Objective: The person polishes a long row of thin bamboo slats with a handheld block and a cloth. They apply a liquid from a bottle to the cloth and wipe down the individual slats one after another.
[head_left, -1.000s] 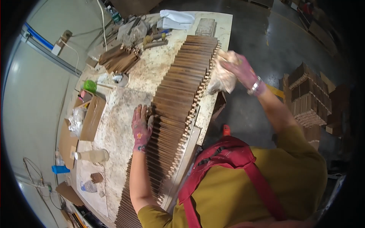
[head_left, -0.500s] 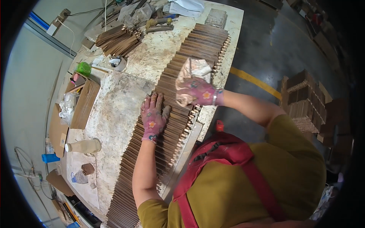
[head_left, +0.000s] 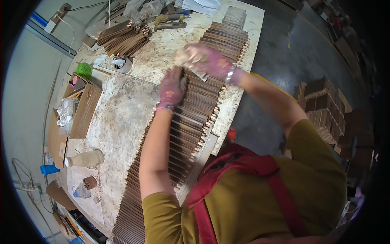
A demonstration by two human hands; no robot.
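A long row of dark brown wooden slats [head_left: 195, 103] with pale ends lies side by side along the table. My left hand [head_left: 172, 91], in a pink flowered glove, rests flat on the slats near their left edge, fingers stretched forward. My right hand [head_left: 213, 63], gloved alike and smeared by motion, is closed on a crumpled, stained whitish rag [head_left: 191, 57]. The rag is over the slats' left edge, just beyond my left fingertips. Part of the rag is hidden under the glove.
On the worn white table [head_left: 122, 101] are a slat pile [head_left: 124, 38], a yellow-handled tool [head_left: 168, 18], a white cup [head_left: 122, 64], a cardboard box [head_left: 86, 112] and a cloudy bottle [head_left: 85, 158]. Stacked brown pieces [head_left: 325, 112] stand to the right, past the floor.
My right hand has swept the rag forward and left across the slats. My left hand has slid forward along the row, staying on the slats.
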